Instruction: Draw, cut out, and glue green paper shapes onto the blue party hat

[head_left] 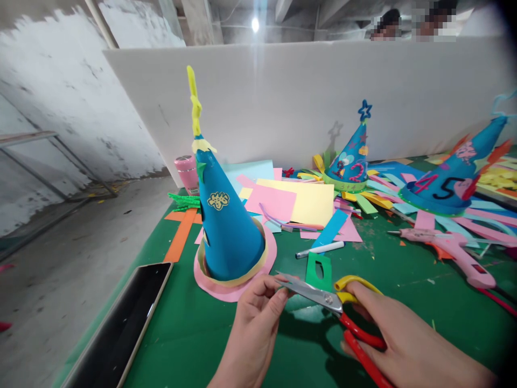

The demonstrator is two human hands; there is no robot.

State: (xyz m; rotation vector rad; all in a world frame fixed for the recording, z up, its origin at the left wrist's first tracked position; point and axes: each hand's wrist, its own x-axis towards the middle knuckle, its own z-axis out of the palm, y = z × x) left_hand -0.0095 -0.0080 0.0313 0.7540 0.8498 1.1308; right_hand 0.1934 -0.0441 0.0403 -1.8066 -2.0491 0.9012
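Observation:
My right hand (pixel 407 334) holds a pair of scissors (pixel 311 291) by their yellow and red handles, the blades pointing left. Their tips reach the fingers of my left hand (pixel 256 323), which is closed in a pinch; whatever it holds is too small or hidden to make out. Just behind my left hand stands a blue paper cone hat (pixel 230 231) with a pink brim (pixel 208 288), a gold sticker and a yellow fuzzy stem on top. A green paper piece (pixel 313 269) with a cut-out hole lies beyond the blades.
A phone (pixel 125 318) lies at the table's left edge. Behind are a white marker (pixel 323 249), paper sheets (pixel 315 202) and a pink jar (pixel 186 172). Two decorated cone hats (pixel 349 161) and a pink glue gun (pixel 456 248) stand or lie to the right. A white board (pixel 283 102) borders the back.

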